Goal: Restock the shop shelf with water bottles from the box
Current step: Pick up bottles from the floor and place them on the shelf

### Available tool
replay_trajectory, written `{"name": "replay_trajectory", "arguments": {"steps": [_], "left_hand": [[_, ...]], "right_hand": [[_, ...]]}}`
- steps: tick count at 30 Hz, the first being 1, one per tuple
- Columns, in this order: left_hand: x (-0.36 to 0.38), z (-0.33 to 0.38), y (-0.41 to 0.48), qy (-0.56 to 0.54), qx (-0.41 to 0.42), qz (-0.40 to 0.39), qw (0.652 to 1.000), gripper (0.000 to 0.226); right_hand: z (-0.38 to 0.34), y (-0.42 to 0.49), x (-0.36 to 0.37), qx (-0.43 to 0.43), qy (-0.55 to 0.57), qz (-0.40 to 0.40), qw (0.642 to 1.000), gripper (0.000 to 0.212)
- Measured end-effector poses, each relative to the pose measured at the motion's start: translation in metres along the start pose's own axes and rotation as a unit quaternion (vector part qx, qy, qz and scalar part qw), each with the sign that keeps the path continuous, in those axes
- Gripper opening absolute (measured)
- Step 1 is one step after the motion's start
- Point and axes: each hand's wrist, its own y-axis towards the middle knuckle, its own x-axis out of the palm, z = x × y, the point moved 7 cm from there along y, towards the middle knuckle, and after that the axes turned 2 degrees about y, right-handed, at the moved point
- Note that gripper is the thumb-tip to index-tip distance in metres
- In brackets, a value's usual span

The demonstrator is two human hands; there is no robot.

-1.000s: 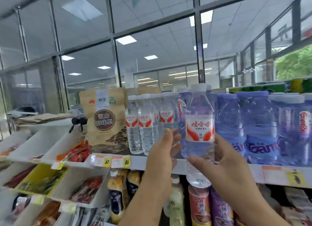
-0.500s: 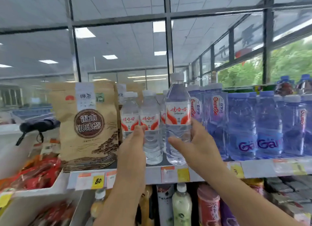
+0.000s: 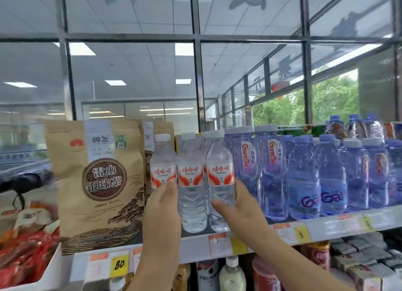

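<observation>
Three clear water bottles with red and white labels stand in a front row on the top shelf [image 3: 326,225]. My right hand [image 3: 241,206] grips the rightmost bottle [image 3: 220,158] low on its body, thumb across the front. This bottle stands upright on the shelf, touching the middle bottle [image 3: 191,195]. My left hand [image 3: 162,208] is held flat with straight fingers against the left side of the middle bottle, covering the lower part of the leftmost bottle [image 3: 163,158]. More of the same bottles stand behind. The box is out of view.
Tall brown paper tea bags [image 3: 97,182] stand just left of the bottles. Blue Ganten water bottles [image 3: 304,182] fill the shelf to the right. Price tags [image 3: 118,264] line the shelf edge. Drinks [image 3: 231,273] sit on the shelf below; red packets [image 3: 24,251] lie in a white bin at left.
My right hand carried the bottle leftward and down and set it on the shelf beside the other two. My left hand stayed flat against the row.
</observation>
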Motion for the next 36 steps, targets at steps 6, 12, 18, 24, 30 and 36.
{"name": "replay_trajectory", "arguments": {"steps": [6, 12, 18, 24, 30, 36], "left_hand": [[-0.015, -0.001, 0.009, 0.065, 0.032, 0.073, 0.995, 0.009], [-0.031, -0.017, 0.034, 0.097, 0.013, 0.079, 0.992, 0.077], [-0.019, -0.036, 0.055, 0.034, -0.024, -0.018, 0.999, 0.063], [-0.012, -0.036, 0.064, 0.019, -0.005, -0.053, 0.998, 0.074], [-0.011, -0.044, 0.066, 0.084, 0.033, -0.045, 0.995, 0.079], [-0.015, -0.043, 0.061, 0.138, 0.047, -0.012, 0.989, 0.080]], "right_hand": [[0.003, 0.003, -0.002, 0.020, -0.099, 0.006, 0.995, 0.067], [-0.005, -0.007, -0.012, -0.006, -0.202, 0.032, 0.979, 0.068], [0.000, -0.002, 0.000, -0.004, -0.194, 0.015, 0.981, 0.067], [-0.004, -0.007, 0.006, -0.011, -0.198, 0.039, 0.979, 0.097], [-0.009, -0.010, 0.023, -0.069, -0.232, 0.060, 0.968, 0.112], [-0.004, -0.006, 0.021, -0.077, -0.234, 0.069, 0.967, 0.109]]}}
